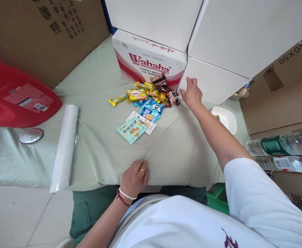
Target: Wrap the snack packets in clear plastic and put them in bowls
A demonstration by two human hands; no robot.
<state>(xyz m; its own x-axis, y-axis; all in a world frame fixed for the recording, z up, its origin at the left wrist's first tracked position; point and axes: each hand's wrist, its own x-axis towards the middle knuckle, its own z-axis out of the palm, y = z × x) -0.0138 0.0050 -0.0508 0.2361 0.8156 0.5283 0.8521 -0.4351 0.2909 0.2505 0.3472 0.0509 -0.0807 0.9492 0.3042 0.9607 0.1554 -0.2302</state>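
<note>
My right hand (193, 93) reaches to the right end of a heap of wrapped snacks, thumb apart from the fingers. Beneath its thumb side shows a pale, see-through wrapper (183, 100), its contents unclear. Closest to that hand are brown packets (172, 97). Yellow packets (137, 94) and blue packets (151, 109) make up the middle of the heap. A mint-green packet (132, 130) overlaps a white packet (150, 127) in front. My left hand (135, 176), with a ring and bracelets, rests curled on the cloth near the front edge, nothing visible in it.
Behind the snacks stands a Wahaha carton (148, 58) beside white boxes (213, 79). A white dish (228, 120) and plastic bottles (290, 143) are at right. Leftward are a clear film roll (64, 148), a round lid (31, 135) and a red container (19, 93).
</note>
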